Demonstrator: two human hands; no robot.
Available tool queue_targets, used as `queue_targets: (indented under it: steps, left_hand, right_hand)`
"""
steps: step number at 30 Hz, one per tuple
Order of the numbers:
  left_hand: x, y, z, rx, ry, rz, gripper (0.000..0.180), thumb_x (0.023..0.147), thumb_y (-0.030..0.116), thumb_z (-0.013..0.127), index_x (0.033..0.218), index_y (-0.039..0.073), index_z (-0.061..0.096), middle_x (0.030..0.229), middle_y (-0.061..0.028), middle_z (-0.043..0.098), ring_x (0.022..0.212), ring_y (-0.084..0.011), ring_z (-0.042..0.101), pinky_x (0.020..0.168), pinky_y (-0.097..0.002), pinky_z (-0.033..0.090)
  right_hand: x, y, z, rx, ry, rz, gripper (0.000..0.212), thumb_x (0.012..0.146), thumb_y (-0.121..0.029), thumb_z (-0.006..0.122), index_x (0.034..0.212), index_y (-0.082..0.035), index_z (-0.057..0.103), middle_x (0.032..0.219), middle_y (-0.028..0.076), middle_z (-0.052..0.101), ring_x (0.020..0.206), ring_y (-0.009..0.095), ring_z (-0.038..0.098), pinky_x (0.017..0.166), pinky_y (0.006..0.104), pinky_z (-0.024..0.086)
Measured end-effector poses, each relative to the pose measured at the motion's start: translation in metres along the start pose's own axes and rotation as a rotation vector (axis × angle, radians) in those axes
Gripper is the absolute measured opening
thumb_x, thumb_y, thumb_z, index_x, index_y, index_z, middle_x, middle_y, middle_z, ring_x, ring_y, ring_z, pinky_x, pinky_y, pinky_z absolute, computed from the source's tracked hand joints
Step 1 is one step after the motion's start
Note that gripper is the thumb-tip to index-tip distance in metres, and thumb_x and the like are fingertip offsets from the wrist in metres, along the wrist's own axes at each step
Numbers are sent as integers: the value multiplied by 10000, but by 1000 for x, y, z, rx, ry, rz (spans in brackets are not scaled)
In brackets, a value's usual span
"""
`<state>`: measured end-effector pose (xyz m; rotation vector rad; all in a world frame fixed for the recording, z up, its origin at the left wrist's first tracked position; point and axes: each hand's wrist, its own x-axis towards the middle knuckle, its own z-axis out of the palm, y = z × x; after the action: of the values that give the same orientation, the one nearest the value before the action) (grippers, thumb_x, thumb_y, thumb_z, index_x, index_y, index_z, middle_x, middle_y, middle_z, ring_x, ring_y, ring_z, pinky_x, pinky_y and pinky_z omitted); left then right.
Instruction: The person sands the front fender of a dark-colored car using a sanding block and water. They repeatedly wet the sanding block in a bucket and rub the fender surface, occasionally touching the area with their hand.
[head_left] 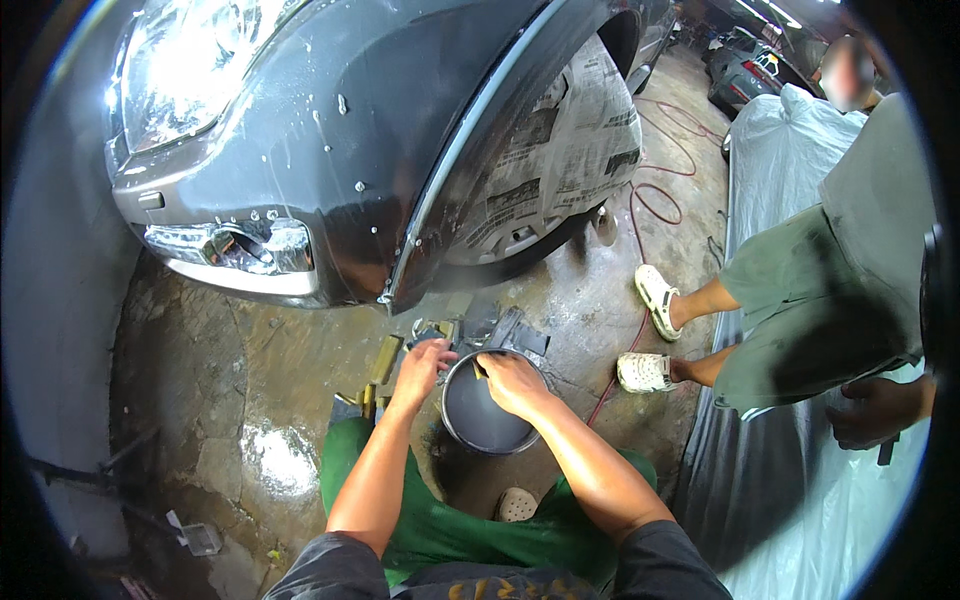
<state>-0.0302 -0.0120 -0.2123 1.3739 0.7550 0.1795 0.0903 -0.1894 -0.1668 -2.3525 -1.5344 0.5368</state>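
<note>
1. Bucket (490,450), round, dark-rimmed, with cloudy grey liquid (485,415) inside, set on wet concrete floor (210,350) between knees in green trousers (430,530), presumably for a short reach by both hands.
2. Gripped a small yellow piece (480,371) in the right hand (515,384), fingers bent down inside the far rim, perhaps to let drips fall back in; could not tell about contact with the liquid.
3. Held the left hand (424,366) just beside the rim, fingers loosely bent; could not tell whether gripping anything.
4. Noted a long olive-yellow block (385,360) on the floor, left of the bucket, probably placed for easy reach.
5. Noted ahead a glossy dark-grey car front (330,190), with a newspaper-covered wheel (560,165), likely shielded from spatter.
</note>
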Motion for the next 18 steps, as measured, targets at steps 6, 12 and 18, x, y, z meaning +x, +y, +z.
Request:
queue_targets:
  steps: [6, 12, 18]
  left_hand:
    - [49, -54, 2, 470, 309, 171, 482, 1033, 423, 515, 1201, 14, 707, 1195, -244, 705, 1169, -429, 630, 1031, -473, 479]
    - [47, -66, 38, 737, 302, 295, 580, 1048, 537, 473, 1259, 39, 681, 1362, -237, 610, 1282, -451, 520, 1150, -526, 358]
    - [50, -80, 66, 783, 257, 86, 739, 1037, 642, 407, 1392, 27, 613, 1470, -245, 532, 1439, -426, 398, 1198, -539, 311]
  right_hand:
    - [-11, -5, 43, -167, -268, 263, 281, 977, -201, 523, 1150, -95, 718, 1016, 211, 756, 966, 389, 745, 806, 520, 585]
    - [-20, 10, 95, -352, -417, 350, 328, 992, -204, 502, 1091, -89, 792, 1096, 159, 773, 1036, 335, 756, 854, 489, 604]
    - [1, 15, -59, 91, 79, 435, 381, 991, -341, 650, 1215, -34, 677, 950, 211, 740, 896, 374, 733, 812, 487, 554]
